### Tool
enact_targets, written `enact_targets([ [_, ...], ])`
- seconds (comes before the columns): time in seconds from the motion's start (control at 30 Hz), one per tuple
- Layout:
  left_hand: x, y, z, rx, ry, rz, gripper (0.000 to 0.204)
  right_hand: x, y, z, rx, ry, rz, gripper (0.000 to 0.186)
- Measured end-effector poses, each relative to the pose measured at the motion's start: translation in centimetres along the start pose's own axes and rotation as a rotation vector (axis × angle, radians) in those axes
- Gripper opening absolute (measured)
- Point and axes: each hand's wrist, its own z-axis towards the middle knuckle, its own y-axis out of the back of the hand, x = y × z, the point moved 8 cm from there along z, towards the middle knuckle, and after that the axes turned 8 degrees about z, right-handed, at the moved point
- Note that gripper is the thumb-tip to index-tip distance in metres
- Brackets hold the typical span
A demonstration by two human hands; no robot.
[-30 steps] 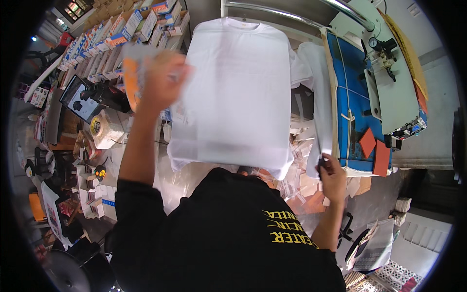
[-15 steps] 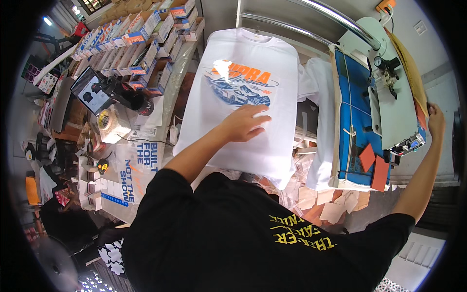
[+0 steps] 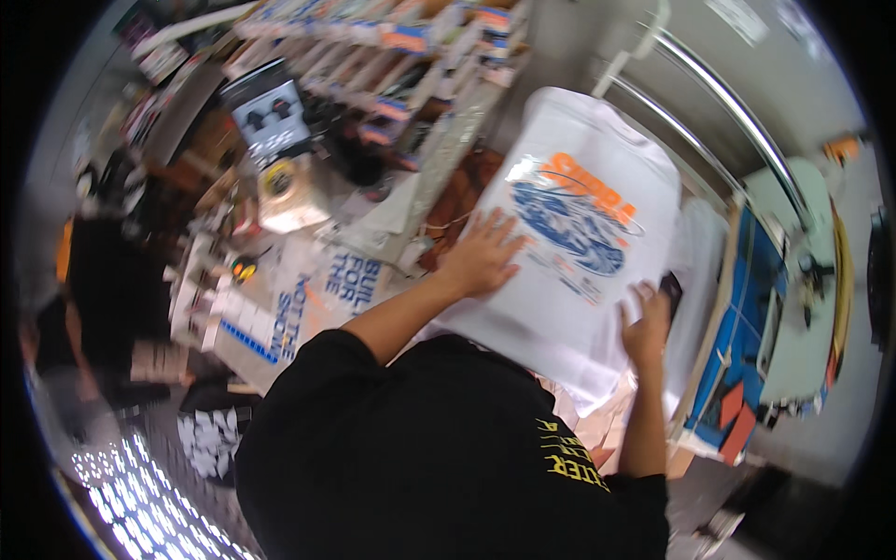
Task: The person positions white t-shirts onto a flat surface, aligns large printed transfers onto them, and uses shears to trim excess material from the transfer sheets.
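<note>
A white T-shirt lies flat, bearing a transfer sheet with an orange and blue car graphic. My left hand lies on the shirt just below and left of the graphic, open with fingers spread. My right hand is at the shirt's right side, open with fingers slightly curled and apart. A small dark shape beside its fingertips is too blurred to name. More white fabric lies along the shirt's right side.
On the right stands a heat press with a blue pad, red pads and chrome tubes. At left are a laptop, a tape roll, stacked long boxes and a printed sheet.
The graphic sheet, absent a second ago, now lies on the shirt. My right hand has come back leftward from the press's outer edge. My view has swung, shifting the shirt rightward.
</note>
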Motion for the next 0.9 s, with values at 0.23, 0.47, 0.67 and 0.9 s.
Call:
enact_targets([
  [0.23,-0.8,0.3,-0.3,0.004,0.101,0.020,0.056,4.1,-8.2,-3.2,0.085,-0.135,-0.016,0.061],
  [0.47,-2.0,-1.0,3.3,-0.041,0.080,0.058,0.057,-0.1,-7.5,-1.2,0.062,-0.151,-0.064,0.054],
  [0.67,-1.9,-2.5,5.6,-0.029,0.102,0.062,0.059,-2.2,-7.4,0.6,0.008,-0.149,-0.075,0.054],
  [0.9,-1.5,-1.7,4.7,-0.073,0.182,0.075,0.058,-2.7,-7.0,-0.2,-0.043,-0.274,-0.131,0.058],
])
